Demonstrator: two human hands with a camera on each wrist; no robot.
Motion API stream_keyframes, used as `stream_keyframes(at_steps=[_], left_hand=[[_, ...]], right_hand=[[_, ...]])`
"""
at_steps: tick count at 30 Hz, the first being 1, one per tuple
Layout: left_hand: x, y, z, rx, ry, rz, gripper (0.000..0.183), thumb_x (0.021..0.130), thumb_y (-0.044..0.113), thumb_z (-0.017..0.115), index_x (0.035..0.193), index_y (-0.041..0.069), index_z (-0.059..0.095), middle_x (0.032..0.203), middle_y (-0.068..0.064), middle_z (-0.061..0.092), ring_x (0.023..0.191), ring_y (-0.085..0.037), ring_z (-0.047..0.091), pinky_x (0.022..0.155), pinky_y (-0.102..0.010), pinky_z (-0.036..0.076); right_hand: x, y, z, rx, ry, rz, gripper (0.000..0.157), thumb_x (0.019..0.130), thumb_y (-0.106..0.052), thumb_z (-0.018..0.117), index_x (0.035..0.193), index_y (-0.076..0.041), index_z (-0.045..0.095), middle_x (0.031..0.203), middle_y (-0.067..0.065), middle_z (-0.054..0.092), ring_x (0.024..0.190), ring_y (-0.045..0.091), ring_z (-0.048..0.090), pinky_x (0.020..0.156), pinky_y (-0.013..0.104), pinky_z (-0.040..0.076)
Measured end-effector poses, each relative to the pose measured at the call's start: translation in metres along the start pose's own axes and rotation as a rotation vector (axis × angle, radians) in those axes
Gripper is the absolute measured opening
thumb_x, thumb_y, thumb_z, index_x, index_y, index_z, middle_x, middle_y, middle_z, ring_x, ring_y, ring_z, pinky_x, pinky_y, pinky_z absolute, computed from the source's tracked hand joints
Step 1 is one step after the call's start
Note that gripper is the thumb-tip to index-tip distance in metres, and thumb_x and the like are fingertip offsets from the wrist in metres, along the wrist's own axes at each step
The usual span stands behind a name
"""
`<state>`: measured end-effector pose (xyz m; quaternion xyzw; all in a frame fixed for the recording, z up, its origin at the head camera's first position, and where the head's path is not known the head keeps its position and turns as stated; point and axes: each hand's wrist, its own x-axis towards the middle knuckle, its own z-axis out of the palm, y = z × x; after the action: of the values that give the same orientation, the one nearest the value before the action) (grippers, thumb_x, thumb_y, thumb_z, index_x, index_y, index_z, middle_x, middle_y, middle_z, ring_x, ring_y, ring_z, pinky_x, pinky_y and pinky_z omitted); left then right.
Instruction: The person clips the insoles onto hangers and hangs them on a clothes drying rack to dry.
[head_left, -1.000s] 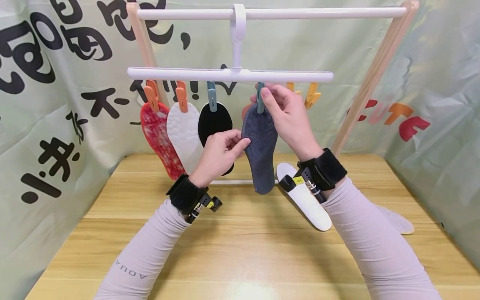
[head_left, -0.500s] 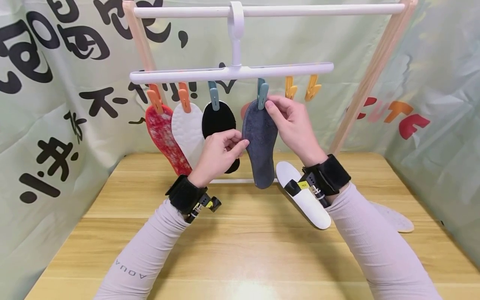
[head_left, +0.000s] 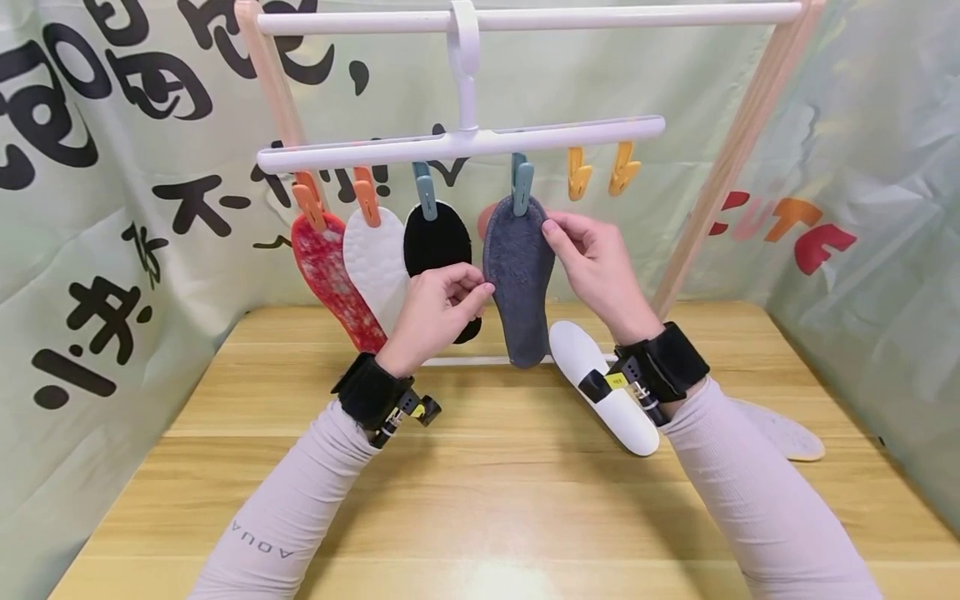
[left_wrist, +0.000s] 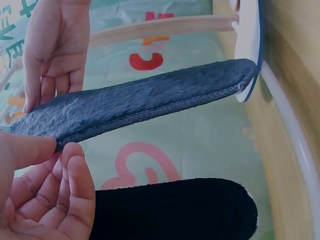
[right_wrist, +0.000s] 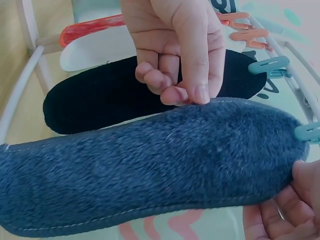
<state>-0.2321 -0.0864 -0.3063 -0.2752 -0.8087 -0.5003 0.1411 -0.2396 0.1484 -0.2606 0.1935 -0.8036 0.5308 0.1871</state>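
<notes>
1. Two orange pegs [head_left: 367, 202] on the hanger [head_left: 562, 136] hold the red insole [head_left: 325, 262] and white insole [head_left: 372, 258]; two blue pegs [head_left: 522, 187] hold the black insole [head_left: 437, 237] and grey insole [head_left: 517, 287].
2. Left hand [head_left: 444, 304]: grip narrowed to thumb and forefinger, pinching the grey insole's left edge.
3. Right hand [head_left: 600, 262]: grip likewise nearly closed, pinching its upper right edge.
4. Two yellow pegs [head_left: 577, 175] hang right of the grey insole.
5. Desk [head_left: 465, 508]: one loose insole [head_left: 579, 346] below the right hand, one pale insole [head_left: 795, 433] partly behind the right sleeve [head_left: 765, 492].

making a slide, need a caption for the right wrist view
Left hand and right hand hold the edges of a plush grey insole clipped by a teal clothespin, a black insole beyond.
</notes>
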Motion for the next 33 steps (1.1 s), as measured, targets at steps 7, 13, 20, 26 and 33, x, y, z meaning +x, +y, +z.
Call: stream_keyframes(at_steps=[7, 13, 20, 26, 33], left_hand=[[-0.002, -0.005, 0.005, -0.003, -0.006, 0.0, 0.011, 0.102, 0.011, 0.074, 0.103, 0.001, 0.077, 0.082, -0.012, 0.076, 0.068, -0.016, 0.068, 0.065, -0.022, 0.055], [-0.003, -0.008, 0.009, -0.001, -0.017, -0.004, 0.01, 0.102, 0.01, 0.074, 0.102, 0.0, 0.078, 0.08, -0.011, 0.076, 0.068, -0.016, 0.069, 0.062, -0.021, 0.052], [-0.006, -0.011, 0.013, 0.008, -0.02, -0.005, 0.008, 0.101, 0.012, 0.075, 0.099, 0.005, 0.079, 0.08, -0.012, 0.077, 0.067, -0.018, 0.07, 0.059, -0.023, 0.051], [-0.007, -0.012, 0.02, 0.009, -0.037, -0.015, 0.009, 0.102, 0.013, 0.074, 0.098, 0.007, 0.079, 0.076, -0.009, 0.074, 0.064, -0.018, 0.068, 0.058, -0.023, 0.048], [-0.009, -0.011, 0.03, 0.009, -0.061, -0.026, 0.009, 0.102, 0.012, 0.074, 0.1, 0.006, 0.08, 0.081, -0.007, 0.077, 0.069, -0.022, 0.072, 0.06, -0.022, 0.05]], right_hand=[[-0.008, 0.012, -0.005, -0.004, -0.014, 0.037, 0.035, 0.112, -0.024, 0.06, 0.136, -0.003, 0.073, 0.138, 0.015, 0.074, 0.119, 0.011, 0.074, 0.109, 0.029, 0.056], [-0.015, 0.02, -0.011, -0.041, -0.036, 0.065, 0.036, 0.111, -0.028, 0.061, 0.137, -0.006, 0.073, 0.132, 0.014, 0.076, 0.107, 0.0, 0.071, 0.101, 0.021, 0.054], [-0.023, 0.03, -0.02, -0.059, -0.077, 0.09, 0.035, 0.111, -0.03, 0.062, 0.136, -0.009, 0.075, 0.129, 0.011, 0.078, 0.114, 0.005, 0.072, 0.107, 0.024, 0.052], [-0.028, 0.037, -0.026, -0.056, -0.087, 0.093, 0.035, 0.11, -0.029, 0.063, 0.138, -0.011, 0.073, 0.125, 0.013, 0.08, 0.114, 0.005, 0.074, 0.107, 0.021, 0.051], [-0.035, 0.045, -0.032, -0.061, -0.107, 0.115, 0.035, 0.11, -0.03, 0.064, 0.138, -0.012, 0.073, 0.128, 0.012, 0.079, 0.113, 0.003, 0.074, 0.111, 0.025, 0.053]])
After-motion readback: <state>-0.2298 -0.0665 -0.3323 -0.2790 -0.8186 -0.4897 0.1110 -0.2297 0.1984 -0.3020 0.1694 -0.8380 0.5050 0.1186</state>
